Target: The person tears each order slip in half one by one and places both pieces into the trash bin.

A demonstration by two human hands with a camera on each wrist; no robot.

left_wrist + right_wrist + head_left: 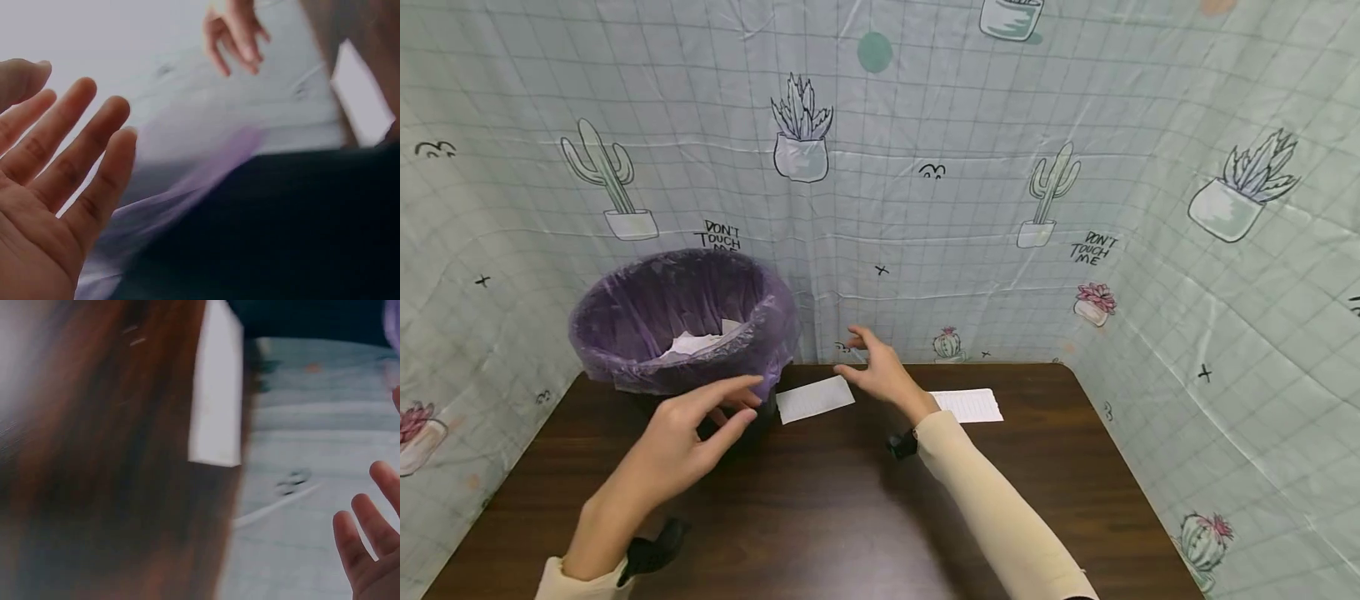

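My left hand (681, 442) hovers before the dark bin, its fingers extended and parted from the thumb. In the left wrist view that hand (69, 156) shows spread fingers with nothing between them. My right hand (883, 371) is raised near the table's back edge, fingers loosely bent and holding nothing. Just left of it lies a white slip of paper (815, 400), close beside the bin. A second, lined paper slip (973, 406) lies right of the right wrist. A purple bag (625, 312) lines the bin, with white paper pieces (692, 342) inside.
The brown wooden table (820, 517) stretches toward me. Behind it and at both sides hangs a pale gridded curtain (910, 225) printed with cacti. The dark bin wall (281, 231) fills the lower left wrist view. A black strap (655, 550) circles the left wrist.
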